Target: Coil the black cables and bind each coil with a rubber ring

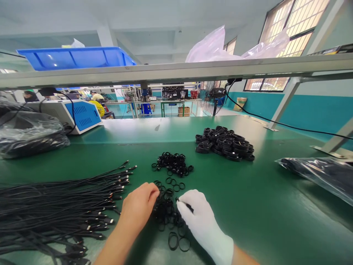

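My bare left hand (140, 204) is at the left side of a near pile of small black rings (165, 209). Its thumb and fingers are pinched together, and whatever is between them is hidden. Across the pile, my right hand (200, 215) wears a white glove. Its fingers are closed on a small black ring (189, 208), only partly visible between thumb and fingers. Several loose rings (178, 242) lie flat at the near edge of the pile. Just beyond my hands is a second heap of small black rings (172, 162).
Black cables (82, 198) with metal plugs lie spread at left. Coiled black cables (224, 143) are piled at the back right. Bagged goods (320, 173) lie at right, another plastic bag (30, 129) at left beside a blue-white machine (79, 114). A shelf (165, 71) crosses overhead.
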Available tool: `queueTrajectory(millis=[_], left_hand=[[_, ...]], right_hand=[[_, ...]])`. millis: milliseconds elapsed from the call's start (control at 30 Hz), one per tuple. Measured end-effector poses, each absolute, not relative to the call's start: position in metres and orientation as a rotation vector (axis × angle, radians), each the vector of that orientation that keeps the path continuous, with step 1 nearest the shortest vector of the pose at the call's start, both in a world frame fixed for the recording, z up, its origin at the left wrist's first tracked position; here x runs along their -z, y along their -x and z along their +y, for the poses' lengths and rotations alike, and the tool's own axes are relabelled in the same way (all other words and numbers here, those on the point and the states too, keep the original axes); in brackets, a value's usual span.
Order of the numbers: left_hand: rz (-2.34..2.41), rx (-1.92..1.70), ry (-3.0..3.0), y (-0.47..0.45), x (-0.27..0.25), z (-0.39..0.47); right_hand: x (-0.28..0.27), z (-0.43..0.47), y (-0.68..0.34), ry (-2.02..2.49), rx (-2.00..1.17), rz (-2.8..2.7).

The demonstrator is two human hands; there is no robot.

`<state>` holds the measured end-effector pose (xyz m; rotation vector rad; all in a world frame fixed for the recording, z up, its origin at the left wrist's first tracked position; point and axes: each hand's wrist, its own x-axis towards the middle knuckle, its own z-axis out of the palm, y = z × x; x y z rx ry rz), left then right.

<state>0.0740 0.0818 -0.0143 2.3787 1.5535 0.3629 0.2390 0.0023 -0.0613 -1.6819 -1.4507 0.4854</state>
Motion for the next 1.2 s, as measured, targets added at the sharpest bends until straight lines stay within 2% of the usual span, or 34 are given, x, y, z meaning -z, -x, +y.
queueTrajectory(millis=[100,267,467,667,833,1033,1200], left_hand=[[1.606,-0.244,-2.420,-0.068,0.014,0.084],[1.651,-0.310,-2.429,-0.071,0.000,0.092],[1.466,-0.270,-2.687,-0.135,-0.018,0.118],[1.239,-0.167,-2.855,-0.213,0.010,0.148],[1.094,-0.163,-2.896,-0.242,0.033,0.155],[1.094,-0.414,-2.678,-0.227,0.014,0.149],[1.028,-0.505,-2.316,-0.167,-0.004,0.120]], right_hand=[[0.063,0.004,-0.238,1.722,-0.415,-1.490],[0.065,0.008,-0.246,1.768,-0.476,-1.234],[0.064,0.011,-0.240,1.835,-0.387,-1.368],[0.067,0.012,-0.243,1.831,-0.452,-1.206],[0.069,0.015,-0.244,1.827,-0.444,-1.213],[0.069,0.018,-0.249,1.684,-0.388,-1.151],[0.067,0.012,-0.254,1.443,-0.516,-0.985]])
